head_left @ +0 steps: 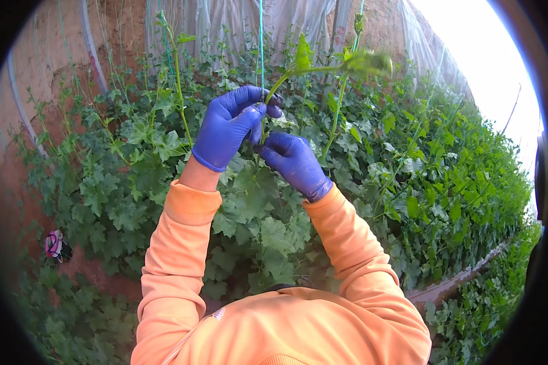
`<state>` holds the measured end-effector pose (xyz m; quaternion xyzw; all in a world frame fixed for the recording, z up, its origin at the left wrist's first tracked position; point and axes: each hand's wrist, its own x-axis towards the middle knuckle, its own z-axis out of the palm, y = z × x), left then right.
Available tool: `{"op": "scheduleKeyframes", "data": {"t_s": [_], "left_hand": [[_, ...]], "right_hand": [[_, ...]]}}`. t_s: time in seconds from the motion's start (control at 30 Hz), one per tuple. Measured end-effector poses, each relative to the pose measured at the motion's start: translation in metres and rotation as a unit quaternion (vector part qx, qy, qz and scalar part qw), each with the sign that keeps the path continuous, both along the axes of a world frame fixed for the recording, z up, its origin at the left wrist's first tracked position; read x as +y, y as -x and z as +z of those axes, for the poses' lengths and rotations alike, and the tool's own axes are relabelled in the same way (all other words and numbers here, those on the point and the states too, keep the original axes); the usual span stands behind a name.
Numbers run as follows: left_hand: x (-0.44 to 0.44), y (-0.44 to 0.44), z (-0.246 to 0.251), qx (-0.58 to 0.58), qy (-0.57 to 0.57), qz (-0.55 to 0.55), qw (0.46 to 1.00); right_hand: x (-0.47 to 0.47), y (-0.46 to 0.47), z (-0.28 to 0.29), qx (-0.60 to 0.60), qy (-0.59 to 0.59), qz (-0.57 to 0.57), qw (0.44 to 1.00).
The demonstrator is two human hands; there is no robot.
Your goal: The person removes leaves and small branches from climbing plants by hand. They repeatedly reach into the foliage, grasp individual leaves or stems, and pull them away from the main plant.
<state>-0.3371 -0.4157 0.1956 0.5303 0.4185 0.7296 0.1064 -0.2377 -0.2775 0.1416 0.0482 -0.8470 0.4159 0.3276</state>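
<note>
My left hand [230, 125], in a blue disposable glove, pinches a green vine stem [278, 84] together with a taut teal twine [261, 45] that runs down from above. Just below it, my gloved right hand [293, 162] grips the same stem lower down, its fingertips partly hidden. Above my hands the stem bends to the right, and its leafy tip [367, 63] is blurred. A single upright leaf [303, 54] grows from the bend. Broad lobed leaves [274, 232] hang beneath my hands.
More vines [179, 86] climb strings on both sides. Behind them stand an earthen wall [64, 50] and hanging plastic sheeting [292, 27]. Dense foliage [456, 169] fills the right, beside a narrow ground strip [456, 280]. A pink and black item [57, 245] lies at the far left.
</note>
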Motion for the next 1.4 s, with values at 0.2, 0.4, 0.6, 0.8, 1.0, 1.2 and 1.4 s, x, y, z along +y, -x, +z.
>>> {"op": "scheduleKeyframes", "data": {"t_s": [0.2, 0.4, 0.6, 0.8, 1.0, 1.2, 1.4], "left_hand": [[-0.001, 0.004, -0.008, -0.080, -0.071, -0.016, 0.994], [0.002, -0.001, 0.008, -0.108, 0.017, 0.049, 0.993], [0.014, 0.006, 0.021, 0.009, 0.038, 0.134, 0.990], [0.009, -0.020, -0.028, 0.114, -0.041, 0.368, 0.922], [-0.110, 0.009, -0.167, -0.176, -0.022, 0.463, 0.868], [-0.197, 0.103, -0.189, -0.139, 0.018, 0.568, 0.811], [-0.197, 0.214, -0.174, -0.008, 0.066, 0.521, 0.851]], "right_hand": [[0.008, -0.018, 0.015, 0.021, -0.126, 0.024, 0.992], [0.014, -0.026, 0.007, 0.037, -0.094, 0.090, 0.991], [0.007, -0.019, 0.005, 0.059, -0.098, 0.110, 0.987], [0.021, -0.031, -0.030, -0.008, 0.171, 0.042, 0.984], [0.004, -0.087, -0.081, -0.135, 0.097, 0.419, 0.893], [-0.070, -0.053, -0.122, -0.362, 0.062, 0.402, 0.839], [-0.139, 0.054, -0.159, -0.222, 0.083, 0.241, 0.941]]}}
